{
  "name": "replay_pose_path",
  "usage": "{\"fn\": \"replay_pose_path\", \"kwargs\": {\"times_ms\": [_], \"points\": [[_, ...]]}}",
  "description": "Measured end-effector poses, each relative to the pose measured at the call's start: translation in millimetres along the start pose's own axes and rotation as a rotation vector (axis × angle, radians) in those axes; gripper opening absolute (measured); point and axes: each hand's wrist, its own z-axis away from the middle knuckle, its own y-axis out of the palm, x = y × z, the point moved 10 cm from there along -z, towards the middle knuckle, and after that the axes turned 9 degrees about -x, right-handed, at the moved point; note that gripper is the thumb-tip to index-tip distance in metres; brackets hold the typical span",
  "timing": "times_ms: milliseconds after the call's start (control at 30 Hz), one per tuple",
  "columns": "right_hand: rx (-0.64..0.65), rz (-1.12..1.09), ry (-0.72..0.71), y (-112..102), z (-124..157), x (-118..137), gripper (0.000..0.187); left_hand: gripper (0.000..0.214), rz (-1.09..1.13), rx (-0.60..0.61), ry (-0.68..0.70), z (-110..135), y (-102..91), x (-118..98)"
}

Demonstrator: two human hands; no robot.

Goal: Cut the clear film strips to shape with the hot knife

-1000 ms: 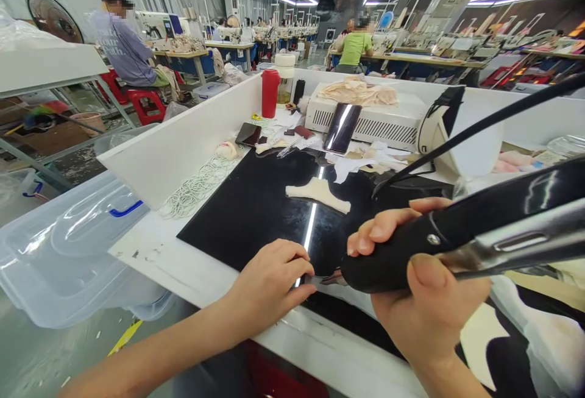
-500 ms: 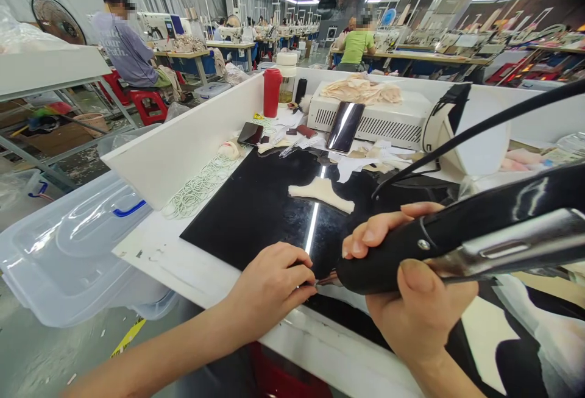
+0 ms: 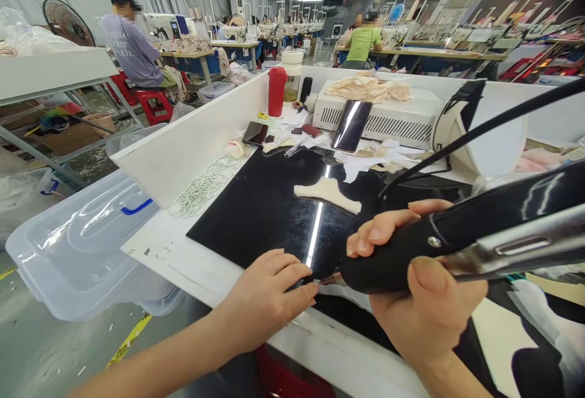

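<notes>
My right hand [image 3: 420, 288] wraps round a thick black tool [image 3: 388, 270] with a rounded end and a long silver metal lever [image 3: 525, 242]. The tool slants from the right edge down toward the middle. A thin reddish-brown piece shows at its rounded end, reaching toward my left hand [image 3: 269, 297]. The fingers of that hand are curled close together at the front of the black mat [image 3: 260, 215], by a small dark object whose kind is unclear. Farther up the mat lies a cream padded fabric piece [image 3: 328, 194], touched by neither hand.
A black cable [image 3: 479, 127] arches over the right of the table. Behind the mat stand a phone [image 3: 351, 125], a white vented box [image 3: 379, 114] and a red cup [image 3: 276, 91]. Pale green cord [image 3: 205, 184] lies left. A clear lidded bin [image 3: 86, 239] stands beside the table.
The view has shifted slightly, so the scene sits a little farther right. The left fingers have shifted a little, thumb and forefinger now farther apart; the right hand keeps its grip on the black tool.
</notes>
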Motion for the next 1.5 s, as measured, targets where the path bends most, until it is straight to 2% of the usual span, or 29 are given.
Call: {"fn": "replay_pose_path", "kwargs": {"times_ms": [200,433,567,733,933,1100,1500], "points": [[-0.016,-0.018,-0.015,1,-2,2,0.040,0.017,0.027,0.009,-0.022,-3,-0.7,0],[-0.061,-0.014,-0.025,-1,-3,3,0.042,0.019,0.118,0.080,-0.214,-7,9.2,19],[-0.030,-0.021,-0.008,2,-2,2,0.042,0.012,0.172,0.113,-0.300,-6,18.8,26],[-0.034,-0.003,-0.012,0,-2,1,0.042,0.004,0.229,0.123,-0.392,-7,21.8,32],[-0.022,0.019,-0.030,1,-1,1,0.040,0.015,0.261,0.159,-0.473,-7,24.5,35],[-0.007,-0.005,-0.038,3,0,-1,0.039,0.025,0.280,0.180,-0.512,-6,26.8,37],[-0.022,0.000,-0.067,2,-1,-1,0.032,0.024,0.315,0.197,-0.549,-5,27.7,38]]}}
